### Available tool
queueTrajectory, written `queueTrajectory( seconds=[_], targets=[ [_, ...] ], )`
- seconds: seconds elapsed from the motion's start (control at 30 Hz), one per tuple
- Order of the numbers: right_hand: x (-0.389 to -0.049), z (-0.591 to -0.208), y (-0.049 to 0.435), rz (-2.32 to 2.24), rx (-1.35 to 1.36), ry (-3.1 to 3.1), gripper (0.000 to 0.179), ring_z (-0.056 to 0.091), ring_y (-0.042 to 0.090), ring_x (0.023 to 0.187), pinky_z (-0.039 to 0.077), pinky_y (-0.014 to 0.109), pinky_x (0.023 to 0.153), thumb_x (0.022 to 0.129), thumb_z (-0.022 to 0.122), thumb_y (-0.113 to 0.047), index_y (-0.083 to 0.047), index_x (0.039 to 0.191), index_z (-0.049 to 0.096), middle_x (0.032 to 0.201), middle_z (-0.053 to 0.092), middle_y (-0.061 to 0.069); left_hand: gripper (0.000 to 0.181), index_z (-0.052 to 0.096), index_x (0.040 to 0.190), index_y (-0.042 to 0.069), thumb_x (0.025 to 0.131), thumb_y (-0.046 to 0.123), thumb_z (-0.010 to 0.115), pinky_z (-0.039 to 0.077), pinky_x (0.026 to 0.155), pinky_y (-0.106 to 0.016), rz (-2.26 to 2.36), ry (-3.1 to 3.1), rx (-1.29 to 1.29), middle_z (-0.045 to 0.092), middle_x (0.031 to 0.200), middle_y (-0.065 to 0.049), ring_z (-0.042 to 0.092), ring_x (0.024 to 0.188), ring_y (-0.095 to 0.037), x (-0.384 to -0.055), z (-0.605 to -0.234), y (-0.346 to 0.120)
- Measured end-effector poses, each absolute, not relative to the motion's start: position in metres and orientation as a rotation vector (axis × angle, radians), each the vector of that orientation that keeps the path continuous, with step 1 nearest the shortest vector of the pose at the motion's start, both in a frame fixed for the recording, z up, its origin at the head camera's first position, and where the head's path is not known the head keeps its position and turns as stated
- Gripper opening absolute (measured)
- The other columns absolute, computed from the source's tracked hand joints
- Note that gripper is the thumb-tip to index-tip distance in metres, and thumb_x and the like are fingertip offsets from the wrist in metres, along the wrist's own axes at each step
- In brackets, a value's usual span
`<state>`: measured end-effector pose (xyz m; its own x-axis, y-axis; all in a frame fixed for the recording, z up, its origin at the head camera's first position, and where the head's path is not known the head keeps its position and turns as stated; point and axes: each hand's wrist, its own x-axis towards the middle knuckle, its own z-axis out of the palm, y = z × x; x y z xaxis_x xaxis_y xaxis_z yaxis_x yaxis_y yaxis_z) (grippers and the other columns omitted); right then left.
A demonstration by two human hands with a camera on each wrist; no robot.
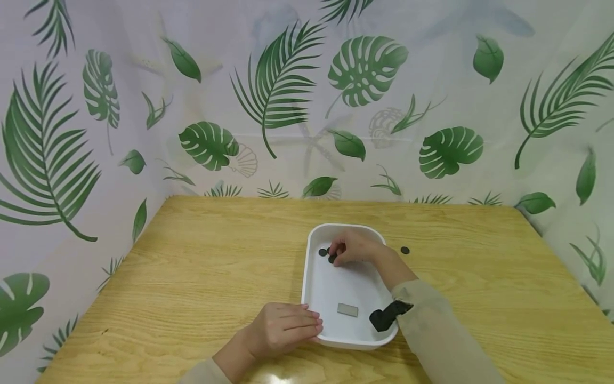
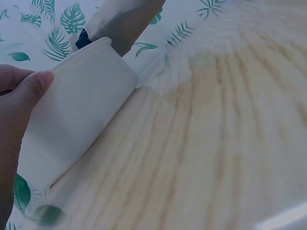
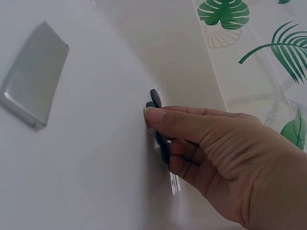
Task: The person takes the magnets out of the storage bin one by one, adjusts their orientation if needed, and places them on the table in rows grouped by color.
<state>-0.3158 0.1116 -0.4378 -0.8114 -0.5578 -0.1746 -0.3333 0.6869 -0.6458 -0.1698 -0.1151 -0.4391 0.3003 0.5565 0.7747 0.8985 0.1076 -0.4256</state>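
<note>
Discs (image 1: 322, 252), small and dark, lie at the far left end of the white tray (image 1: 346, 344), bunched where your right hand (image 1: 352, 249) is at work, so that part of the job looks well under way. You have the thumb and fingers of that hand pinched together on a held disc (image 1: 332, 259), low over the tray floor; at least one neighbour sits just beside it, and another lies slightly farther left. Your fingers hide part of the bunch, so you can't be given a sure count, nor can the pictures tell whether the held disc is touching the others. Your left hand (image 1: 285, 328) grips the near left corner of the tray, fingers laid over the rim and thumb against the outer wall, and so seems to be steadying it. What appears unfinished is partly in your grasp, since you haven't let go of the held disc, and partly outside: a stray disc (image 1: 405, 250) lies on the wooden table (image 1: 216, 256), beyond the tray's right side and apart from it, with neither hand on it. Nearer you, inside the tray, a silver-grey block (image 1: 347, 310) lies flat, untouched and well apart from the bunch; you can't judge from its position alone whether its part is done.
</note>
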Motion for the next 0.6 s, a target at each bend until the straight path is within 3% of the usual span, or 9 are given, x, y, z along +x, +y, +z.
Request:
queueTrajectory(
  seconds=[0.6],
  targets=[
    [-0.3102, -0.4318, 0.1067, -0.772, -0.745, 2.544, 0.016, 0.057, 0.011, 0.073, 0.052, 0.022, 0.066, 0.074, 0.081, -0.011, -0.01, 0.082, 0.068, 0.079, 0.064, -0.002, 0.015, 0.075, 0.082, 0.008, 0.084, 0.023, 0.072, 0.058, 0.077, -0.024, -0.428, -1.394, -1.563, 0.074, 0.082, -0.003, 0.071, 0.078, -0.012, -0.1703, -0.4422, -0.1148]
  ],
)
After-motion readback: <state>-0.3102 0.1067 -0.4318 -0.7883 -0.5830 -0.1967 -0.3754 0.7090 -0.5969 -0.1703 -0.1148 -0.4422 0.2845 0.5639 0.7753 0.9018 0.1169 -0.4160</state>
